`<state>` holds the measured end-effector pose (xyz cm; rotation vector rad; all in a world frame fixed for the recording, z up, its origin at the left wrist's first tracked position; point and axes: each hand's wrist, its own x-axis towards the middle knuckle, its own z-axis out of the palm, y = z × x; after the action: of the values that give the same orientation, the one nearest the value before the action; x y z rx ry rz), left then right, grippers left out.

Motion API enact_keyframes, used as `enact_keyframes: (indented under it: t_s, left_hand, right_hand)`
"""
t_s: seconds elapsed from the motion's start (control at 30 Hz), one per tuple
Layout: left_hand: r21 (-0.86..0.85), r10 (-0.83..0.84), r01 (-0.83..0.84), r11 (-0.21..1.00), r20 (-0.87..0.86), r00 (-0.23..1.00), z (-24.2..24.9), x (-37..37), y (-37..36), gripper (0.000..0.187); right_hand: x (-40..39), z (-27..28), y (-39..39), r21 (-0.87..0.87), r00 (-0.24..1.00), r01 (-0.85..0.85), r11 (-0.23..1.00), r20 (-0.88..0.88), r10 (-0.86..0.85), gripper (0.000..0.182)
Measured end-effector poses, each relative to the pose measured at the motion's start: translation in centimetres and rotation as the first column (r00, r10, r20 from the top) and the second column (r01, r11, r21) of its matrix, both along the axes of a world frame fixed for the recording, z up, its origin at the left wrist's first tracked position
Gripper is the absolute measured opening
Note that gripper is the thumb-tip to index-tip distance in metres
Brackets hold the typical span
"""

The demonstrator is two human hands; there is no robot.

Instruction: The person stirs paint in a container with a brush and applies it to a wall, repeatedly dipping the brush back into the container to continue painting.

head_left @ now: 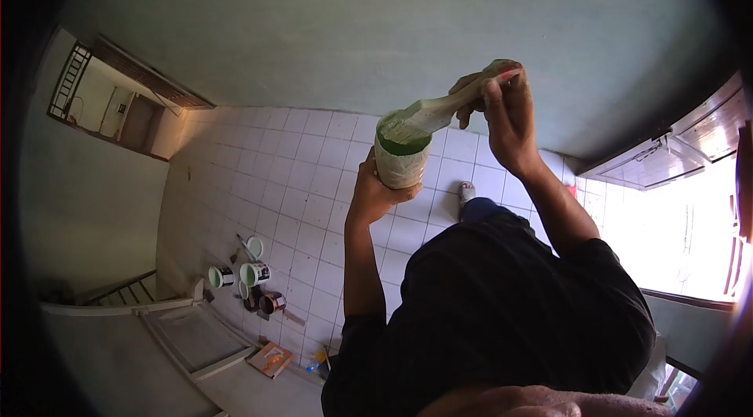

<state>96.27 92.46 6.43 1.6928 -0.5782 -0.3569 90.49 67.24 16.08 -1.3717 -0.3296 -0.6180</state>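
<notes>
In the head view my left hand is wrapped around a paint-smeared cup, holding it from below and the side. The cup's inside is green, and its open top tilts toward the camera. My right hand grips a paintbrush by its handle, which has a red patch near the end. The bristle end of the brush dips into the mouth of the cup, and its tip is hidden there. Pale paint coats both the brush and the outside of the cup.
A grey-green wall rises close in front. On the white tiled floor stand several paint buckets. A wooden board lies near a pale frame. A door stands at the right by bright daylight.
</notes>
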Motion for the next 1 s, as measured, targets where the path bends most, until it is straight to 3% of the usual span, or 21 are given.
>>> enact_keyframes:
  t_s: [0.07,0.1,0.2,0.23,0.33,0.37,0.43,0.6,0.7,0.77,0.93,1.0]
  left_hand:
    - [-0.013,-0.017,0.017,1.0,-0.008,1.0,-0.1,1.1,-0.4,0.084]
    - [-0.005,-0.025,0.025,1.0,-0.031,0.999,0.0,1.6,-0.7,0.084]
    - [-0.033,-0.057,0.055,0.998,-0.045,0.997,0.1,3.8,-2.0,0.083]
    - [-0.062,-0.072,0.069,0.996,-0.045,0.996,0.1,4.6,-2.5,0.083]
    - [-0.036,-0.047,0.046,0.998,-0.019,0.999,0.2,7.8,-4.2,0.081]
    - [-0.041,-0.048,0.048,0.998,-0.007,0.999,0.4,9.0,-5.0,0.081]
    - [-0.036,-0.008,0.01,0.999,0.061,0.998,1.2,11.4,-6.6,0.08]
    - [-0.004,0.062,-0.063,0.998,0.178,0.982,1.8,18.9,-11.3,0.075]
    - [-0.018,0.058,-0.055,0.998,0.243,0.968,1.4,23.3,-14.5,0.075]
    - [-0.092,0.053,-0.031,0.995,0.241,0.969,1.4,25.6,-16.8,0.077]
    - [-0.038,0.023,-0.015,0.999,0.234,0.972,4.1,28.9,-20.8,0.078]
    - [0.0,0.003,-0.003,1.0,0.201,0.98,4.6,29.9,-21.4,0.077]
  right_hand:
    - [1.5,-1.2,-0.6,0.214,0.999,0.027,0.977,-0.048,-0.017,0.018]
    - [2.2,-1.8,-0.9,0.207,0.999,0.031,0.978,-0.044,-0.022,0.018]
    - [5.0,-4.1,-2.6,0.52,0.982,0.058,0.852,-0.182,0.044,0.023]
    - [6.1,-5.4,-3.4,0.513,0.984,0.057,0.856,-0.175,0.039,0.023]
    - [9.8,-7.6,-5.2,0.779,0.955,0.031,0.626,-0.209,0.213,0.022]
    - [11.1,-7.8,-5.6,0.776,0.957,0.022,0.631,-0.199,0.211,0.022]
    - [13.9,-8.0,-6.3,0.851,0.927,0.129,0.509,-0.286,0.244,0.022]
    - [22.3,-8.4,-9.8,0.942,0.916,0.04,0.334,-0.168,0.363,0.016]
    - [25.3,-5.6,-11.8,0.95,0.922,-0.002,0.312,-0.119,0.368,0.014]
    - [27.3,-5.3,-14.2,0.932,0.925,-0.145,0.331,0.009,0.379,0.012]
    - [29.7,0.2,-16.7,0.937,0.951,-0.031,0.347,-0.078,0.298,0.011]
    - [30.6,0.6,-18.0,0.916,0.95,-0.115,0.384,-0.011,0.311,0.011]
